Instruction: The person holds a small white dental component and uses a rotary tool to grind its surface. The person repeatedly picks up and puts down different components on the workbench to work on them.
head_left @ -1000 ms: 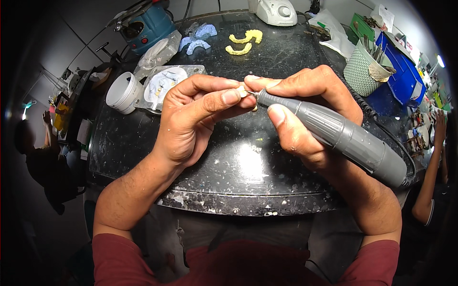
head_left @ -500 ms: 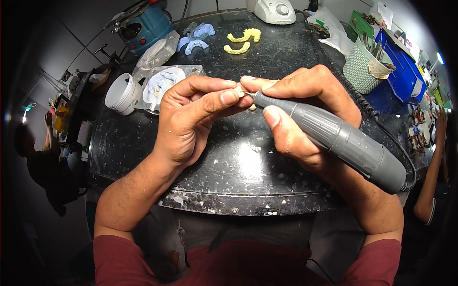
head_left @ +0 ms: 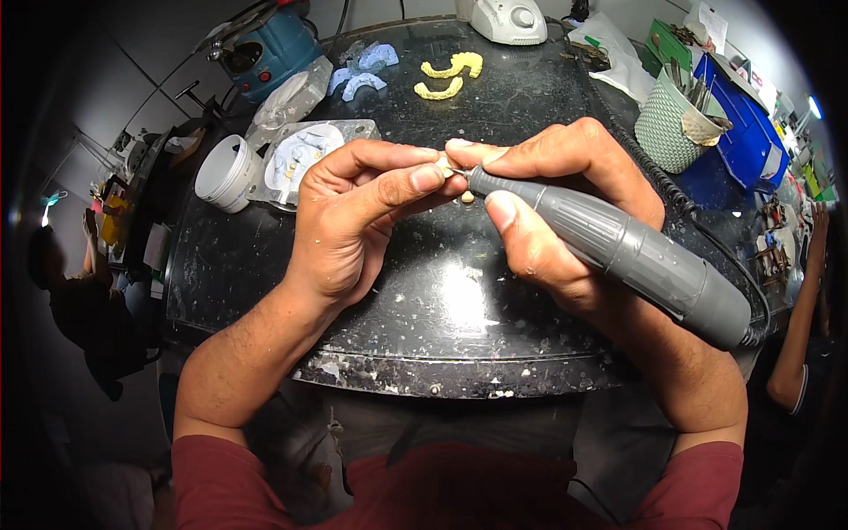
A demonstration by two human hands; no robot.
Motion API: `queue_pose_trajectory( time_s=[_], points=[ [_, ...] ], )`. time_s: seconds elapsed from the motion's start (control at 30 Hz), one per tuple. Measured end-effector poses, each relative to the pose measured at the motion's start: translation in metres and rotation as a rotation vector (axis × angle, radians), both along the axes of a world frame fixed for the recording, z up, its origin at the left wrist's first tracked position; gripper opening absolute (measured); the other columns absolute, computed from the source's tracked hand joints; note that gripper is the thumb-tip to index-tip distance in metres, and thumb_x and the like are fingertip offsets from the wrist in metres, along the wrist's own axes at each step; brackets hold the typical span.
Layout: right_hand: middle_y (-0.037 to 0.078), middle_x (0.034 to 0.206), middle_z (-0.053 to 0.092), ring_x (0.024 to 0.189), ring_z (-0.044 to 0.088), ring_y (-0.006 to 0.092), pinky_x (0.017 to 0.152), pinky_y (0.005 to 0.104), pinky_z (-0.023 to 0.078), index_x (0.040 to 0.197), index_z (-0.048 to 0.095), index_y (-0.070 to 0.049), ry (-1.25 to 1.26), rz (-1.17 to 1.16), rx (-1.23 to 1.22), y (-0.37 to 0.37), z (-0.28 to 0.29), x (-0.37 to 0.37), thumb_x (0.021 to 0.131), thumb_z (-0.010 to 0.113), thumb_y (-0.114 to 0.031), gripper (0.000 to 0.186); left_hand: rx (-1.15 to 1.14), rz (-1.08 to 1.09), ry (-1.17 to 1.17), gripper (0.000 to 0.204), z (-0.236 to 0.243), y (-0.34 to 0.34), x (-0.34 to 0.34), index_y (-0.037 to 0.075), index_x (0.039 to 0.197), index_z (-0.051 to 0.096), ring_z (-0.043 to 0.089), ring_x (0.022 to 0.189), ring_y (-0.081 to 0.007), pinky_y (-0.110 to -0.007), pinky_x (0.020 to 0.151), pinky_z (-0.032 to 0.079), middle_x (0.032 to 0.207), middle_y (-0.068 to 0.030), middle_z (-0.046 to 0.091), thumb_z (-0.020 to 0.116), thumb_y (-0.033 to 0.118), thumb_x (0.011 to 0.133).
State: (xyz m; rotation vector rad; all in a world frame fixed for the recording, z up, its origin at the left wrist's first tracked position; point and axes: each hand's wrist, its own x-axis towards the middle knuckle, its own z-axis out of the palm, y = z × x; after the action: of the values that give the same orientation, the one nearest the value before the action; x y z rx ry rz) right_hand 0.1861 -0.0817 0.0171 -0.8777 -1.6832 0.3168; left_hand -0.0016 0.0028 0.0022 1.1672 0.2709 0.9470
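Between thumb and fingertips, my left hand [head_left: 340, 221] pinches a small whitish tooth-like piece [head_left: 445, 166], mostly covered by the fingers. My right hand [head_left: 552, 252] is wrapped round a thick grey rotary handpiece [head_left: 632, 247], which slants down to the right. The thin metal bit [head_left: 458, 171] at its tip meets the piece or sits right beside it; I cannot tell which. The fingertips of both hands come close together there. Just below them, a small yellowish tooth-like piece [head_left: 467, 197] lies on the black table [head_left: 406, 309].
Left of my hands are a white tub [head_left: 228, 177] and a clear box [head_left: 355, 131] with a pale blue mould. Blue moulds [head_left: 362, 81] and yellow arch models [head_left: 439, 90] lie farther back. A white control unit [head_left: 510, 24], green tool basket [head_left: 671, 119] and coiled cord [head_left: 649, 172] stand beyond.
The handpiece's rear end has swung slightly up and left, with my right hand shifting a little. My left hand stays nearly still, and the yellowish piece on the table shows more.
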Motion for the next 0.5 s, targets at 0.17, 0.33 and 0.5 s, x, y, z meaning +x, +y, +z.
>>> queue_pose_trajectory(
  time_s=[0.17,0.33,0.5],
  points=[
    [0.011,0.089,0.061,0.100,0.067,0.0259,0.085,0.0331,0.053,0.098,0.055,0.001,0.015,-0.005,-0.004,0.0022,-0.0008,-0.0013,0.081,0.059,0.007,0.018,-0.005,0.003,0.005,0.012,0.0001,0.0001,-0.0014,-0.002,0.100,0.065,0.069,0.093,-0.0246,-0.038,0.090,0.055,0.096,-0.0180,0.069,0.062,0.001,0.089],
    [0.011,0.089,0.062,0.099,0.067,0.0251,0.085,0.0334,0.053,0.097,0.055,0.001,0.048,0.020,-0.002,0.0028,-0.0022,-0.0011,0.082,0.058,0.006,0.016,-0.016,-0.014,0.005,0.013,-0.0001,-0.0005,-0.0012,-0.002,0.100,0.065,0.069,0.094,-0.0254,-0.039,0.091,0.055,0.097,-0.0182,0.069,0.062,0.001,0.088],
    [0.011,0.090,0.062,0.099,0.067,0.0244,0.086,0.0340,0.053,0.097,0.054,0.001,0.048,0.034,-0.015,0.0035,-0.0017,0.0003,0.083,0.058,0.005,0.015,-0.042,-0.027,-0.006,0.013,-0.0007,0.0000,-0.0013,-0.001,0.101,0.065,0.069,0.095,-0.0254,-0.039,0.091,0.055,0.097,-0.0175,0.069,0.062,0.001,0.088]
  ],
)
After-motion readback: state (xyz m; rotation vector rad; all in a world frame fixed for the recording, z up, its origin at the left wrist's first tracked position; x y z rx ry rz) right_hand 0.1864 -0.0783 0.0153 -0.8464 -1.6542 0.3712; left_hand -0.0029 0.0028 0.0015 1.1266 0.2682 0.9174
